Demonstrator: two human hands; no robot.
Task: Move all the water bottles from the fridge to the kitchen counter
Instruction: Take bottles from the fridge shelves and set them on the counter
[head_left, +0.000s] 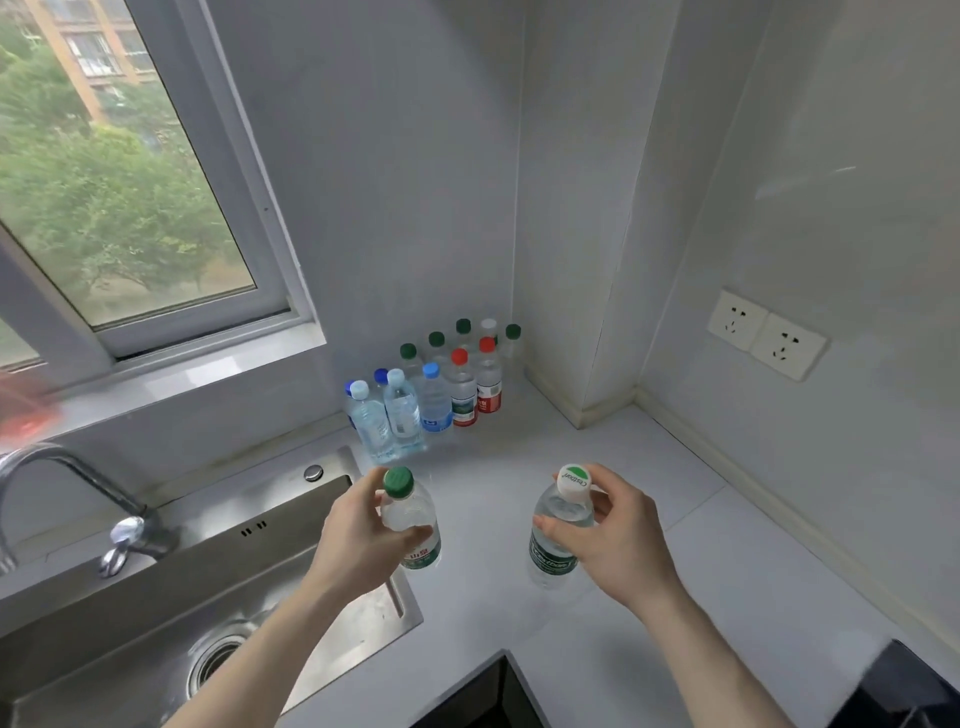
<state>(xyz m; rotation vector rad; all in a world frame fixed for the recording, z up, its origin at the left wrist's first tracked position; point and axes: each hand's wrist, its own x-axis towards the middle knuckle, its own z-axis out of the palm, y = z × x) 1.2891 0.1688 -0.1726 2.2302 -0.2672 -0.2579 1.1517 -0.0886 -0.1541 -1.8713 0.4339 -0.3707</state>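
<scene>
My left hand (363, 535) grips a clear water bottle with a dark green cap (410, 514) round its shoulder, just right of the sink edge. My right hand (618, 540) holds a second water bottle with a white and green cap (558, 525) by its neck and upper body. Both bottles stand upright at the grey kitchen counter (701, 561); whether their bases touch it I cannot tell. Several water bottles (431, 389) with green, red, blue and white caps stand grouped in the back corner of the counter.
A steel sink (208, 571) with a curved tap (67, 467) lies at the left. Behind it is a window (130, 208) with a sill. Two wall sockets (769, 335) sit on the right wall. A dark object (904, 686) is at the bottom right.
</scene>
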